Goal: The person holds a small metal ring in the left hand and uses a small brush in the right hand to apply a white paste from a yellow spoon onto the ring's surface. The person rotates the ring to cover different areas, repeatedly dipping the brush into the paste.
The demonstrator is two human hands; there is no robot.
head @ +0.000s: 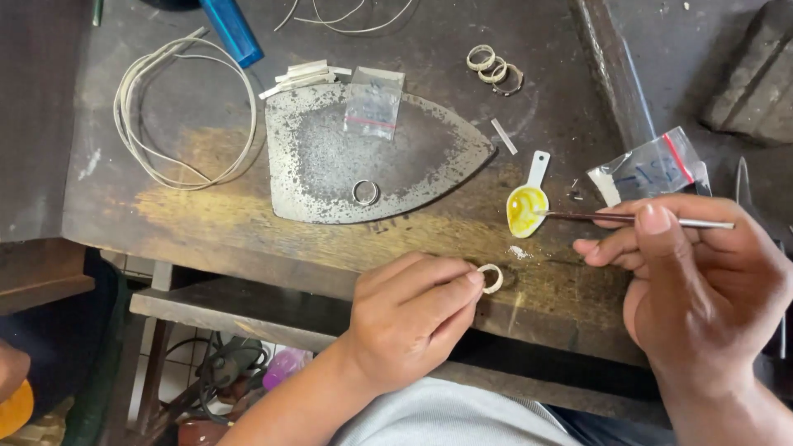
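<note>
My left hand (413, 318) pinches a small pale metal ring (491, 278) between thumb and fingers, just above the front edge of the worn wooden bench (206, 223). A thin brush (628, 219) lies in my right hand (694, 285). Its tip dips into a small white spoon (527, 202) filled with yellow liquid. The spoon rests on the bench just right of a flat iron-shaped metal plate (322, 165), on which one silver ring (365, 192) lies.
Three more rings (494, 69) sit at the back, near short metal strips (301, 77). A coil of white wire (186, 111) lies at the left, a blue tool (231, 29) behind it. Small plastic bags (373, 103) (652, 165) rest on the plate and at the right.
</note>
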